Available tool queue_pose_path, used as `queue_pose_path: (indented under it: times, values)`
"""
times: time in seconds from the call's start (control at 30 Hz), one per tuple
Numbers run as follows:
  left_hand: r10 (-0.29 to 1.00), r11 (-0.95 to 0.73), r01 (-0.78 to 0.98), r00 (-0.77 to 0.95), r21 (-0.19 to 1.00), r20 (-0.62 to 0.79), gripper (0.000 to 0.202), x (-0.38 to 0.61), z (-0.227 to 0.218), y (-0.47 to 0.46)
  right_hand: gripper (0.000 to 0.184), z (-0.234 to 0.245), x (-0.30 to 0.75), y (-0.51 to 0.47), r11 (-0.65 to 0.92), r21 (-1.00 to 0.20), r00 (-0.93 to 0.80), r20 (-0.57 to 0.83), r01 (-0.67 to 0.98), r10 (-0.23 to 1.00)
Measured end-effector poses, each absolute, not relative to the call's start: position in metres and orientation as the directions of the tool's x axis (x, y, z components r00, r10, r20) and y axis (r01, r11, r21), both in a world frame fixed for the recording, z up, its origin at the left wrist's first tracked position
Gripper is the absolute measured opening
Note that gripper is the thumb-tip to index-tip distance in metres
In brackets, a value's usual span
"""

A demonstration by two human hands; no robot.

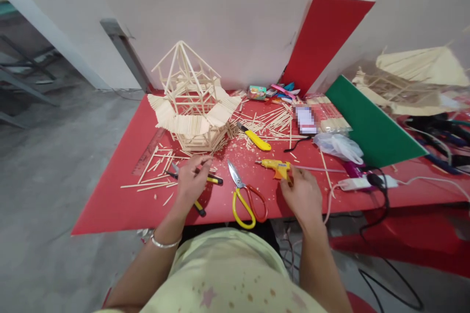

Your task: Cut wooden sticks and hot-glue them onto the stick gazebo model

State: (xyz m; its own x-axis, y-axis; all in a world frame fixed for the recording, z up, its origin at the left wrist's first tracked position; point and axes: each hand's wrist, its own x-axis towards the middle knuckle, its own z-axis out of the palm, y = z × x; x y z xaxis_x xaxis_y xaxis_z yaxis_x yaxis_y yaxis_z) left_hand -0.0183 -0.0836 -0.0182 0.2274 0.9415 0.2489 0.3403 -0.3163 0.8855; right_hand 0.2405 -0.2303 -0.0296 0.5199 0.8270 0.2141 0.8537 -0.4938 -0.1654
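My right hand [303, 194] is closed round the handle of a yellow hot glue gun [276, 165], whose nozzle points left just above the table. A clear glue stick [319, 169] trails from its back. Near the front of a wooden stick model [191, 122], my left hand [192, 177] is pinched; whatever lies between the fingertips is too small to make out. The model has a pointed frame on top and flared stick roof panels below. Scissors [243, 195] with one yellow and one red handle lie between my hands. Two dark-and-yellow tools [215, 179] lie partly hidden under my left hand.
Loose sticks [271, 122] are scattered across the red table [110, 205]. A yellow utility knife [259, 140], a phone [305, 120], a plastic bag [340, 145], a green board [370, 124] and a white power strip [367, 183] with cables lie rightward. Pale boards [220, 24] stand behind.
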Motion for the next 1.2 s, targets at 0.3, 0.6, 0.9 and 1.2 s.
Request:
queue_pose_path:
  times: [0.3,0.6,0.9,1.2]
  values:
    - [0.952,-0.194,0.305,0.289,0.933,0.103,0.043,-0.02,-0.029,-0.081,0.032,0.018,0.169,-0.189,-0.046,-0.572,0.21,0.225,0.819,0.951]
    - [0.793,-0.212,0.083,0.596,0.974,0.122,0.022,0.006,-0.028,-0.068,0.022,0.0,0.147,-0.171,0.073,-0.752,0.262,0.316,0.655,0.912]
    - [0.911,-0.003,0.006,0.412,1.0,0.0,0.023,0.01,-0.036,-0.066,0.028,0.013,0.214,-0.102,-0.162,-0.301,0.173,0.012,0.94,0.985]
    - [0.905,0.157,-0.009,0.402,0.988,-0.14,0.027,0.012,-0.051,-0.063,0.038,-0.008,0.228,0.024,-0.314,-0.093,0.3,-0.139,0.945,0.944]
